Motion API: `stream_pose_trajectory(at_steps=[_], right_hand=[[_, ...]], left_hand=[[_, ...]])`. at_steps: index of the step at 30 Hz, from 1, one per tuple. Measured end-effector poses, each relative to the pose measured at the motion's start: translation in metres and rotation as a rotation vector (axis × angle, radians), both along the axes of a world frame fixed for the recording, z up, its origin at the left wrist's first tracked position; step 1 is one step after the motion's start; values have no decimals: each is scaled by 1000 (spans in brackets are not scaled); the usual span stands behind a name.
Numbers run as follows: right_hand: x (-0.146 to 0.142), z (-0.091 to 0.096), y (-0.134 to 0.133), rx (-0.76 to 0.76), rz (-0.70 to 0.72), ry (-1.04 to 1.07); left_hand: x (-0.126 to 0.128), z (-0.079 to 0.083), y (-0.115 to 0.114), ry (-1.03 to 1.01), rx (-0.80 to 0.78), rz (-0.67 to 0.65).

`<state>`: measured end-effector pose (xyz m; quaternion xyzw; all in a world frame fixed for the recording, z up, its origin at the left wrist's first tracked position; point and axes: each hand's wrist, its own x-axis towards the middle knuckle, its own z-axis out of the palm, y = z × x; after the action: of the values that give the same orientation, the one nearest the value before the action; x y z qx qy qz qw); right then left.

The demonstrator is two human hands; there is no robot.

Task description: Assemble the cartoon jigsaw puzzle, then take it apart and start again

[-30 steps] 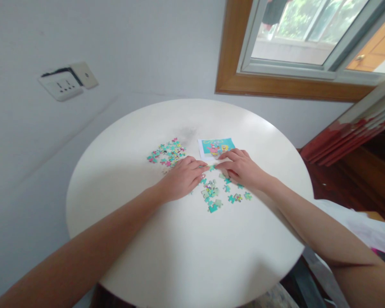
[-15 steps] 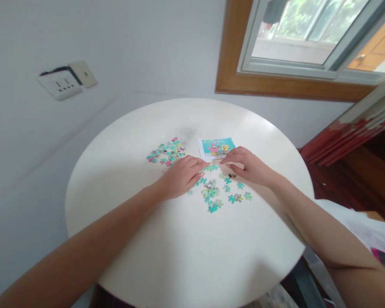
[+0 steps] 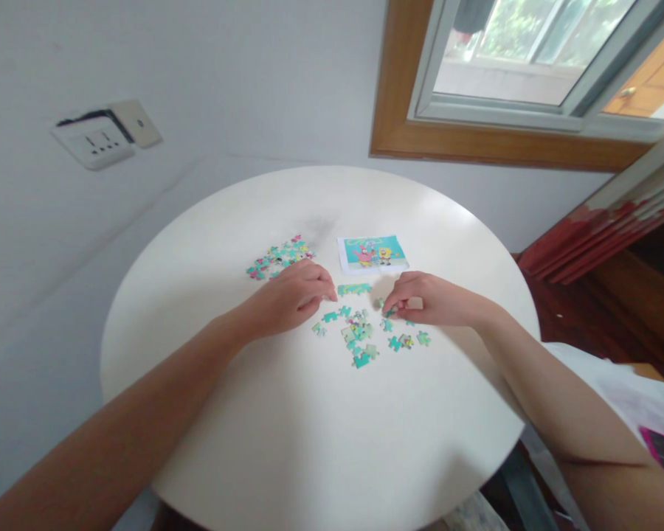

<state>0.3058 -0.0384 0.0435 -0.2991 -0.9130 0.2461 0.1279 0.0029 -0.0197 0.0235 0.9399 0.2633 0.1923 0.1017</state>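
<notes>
My left hand [image 3: 296, 296] rests at the left of a short joined strip of jigsaw puzzle pieces [image 3: 354, 289], fingers loosely bent, thumb apart, nothing visible in it. To the right of the strip, my right hand [image 3: 427, 297] pinches a small teal puzzle piece [image 3: 389, 313] at the table surface; fingertips partly hide it. Between and below the hands lie a cluster of green and teal pieces [image 3: 358, 330] and several loose ones, among them a teal piece [image 3: 330, 317]. Behind the strip lies a reference picture [image 3: 373, 253] with pink and yellow cartoon figures.
A pile of mixed puzzle pieces [image 3: 277, 258] lies beyond my left hand, partly covered by it. Everything lies on a round white table [image 3: 243, 442]. A wall with a socket [image 3: 97, 140] and a wood-framed window [image 3: 387, 140] stand behind; a red-and-white curtain [image 3: 575, 236] hangs at right.
Both hands have drawn away from the strip, uncovering it and the picture. My left hand moved left; my right hand moved slightly nearer me and closed on a teal piece.
</notes>
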Motion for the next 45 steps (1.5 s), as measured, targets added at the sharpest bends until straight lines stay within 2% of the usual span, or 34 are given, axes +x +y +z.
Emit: stream_pose_trajectory(at_steps=[8, 21, 35, 45], right_hand=[[2, 0, 1, -9, -6, -7], [2, -3, 1, -51, -8, -27], [0, -3, 2, -35, 3, -10], [-1, 0, 1, -13, 13, 21]], left_hand=[[-11, 12, -2, 82, -86, -78], [-21, 13, -6, 182, -258, -84], [-7, 15, -15, 144, -298, -169], [2, 12, -17, 63, -209, -170]])
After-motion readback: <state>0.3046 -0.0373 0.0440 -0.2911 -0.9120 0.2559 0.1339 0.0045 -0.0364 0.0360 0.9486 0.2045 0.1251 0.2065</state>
